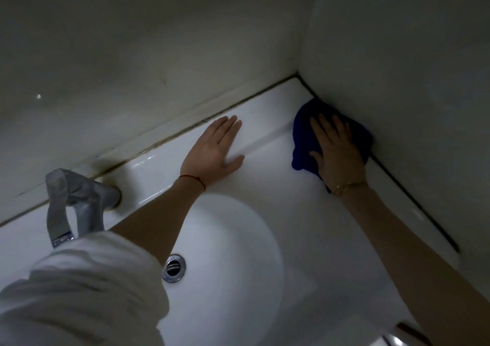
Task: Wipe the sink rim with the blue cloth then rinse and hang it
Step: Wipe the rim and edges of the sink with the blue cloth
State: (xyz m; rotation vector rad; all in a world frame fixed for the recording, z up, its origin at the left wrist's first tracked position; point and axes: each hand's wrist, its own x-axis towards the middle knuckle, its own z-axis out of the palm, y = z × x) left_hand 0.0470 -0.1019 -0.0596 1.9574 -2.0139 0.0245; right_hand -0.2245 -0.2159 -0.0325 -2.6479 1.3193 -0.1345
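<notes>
The blue cloth lies bunched on the white sink rim in the far right corner, against the side wall. My right hand presses flat on top of it, fingers spread and pointing toward the corner, hiding most of the cloth. My left hand rests flat and empty on the back rim, fingers together, thumb out, to the left of the cloth. Below both hands is the round white basin with its chrome drain.
A chrome faucet stands on the back rim at the left, its spout reaching over the basin. Plain walls meet at the corner behind the cloth, with dark grime along the seams. A white rolled sleeve covers my left upper arm at lower left.
</notes>
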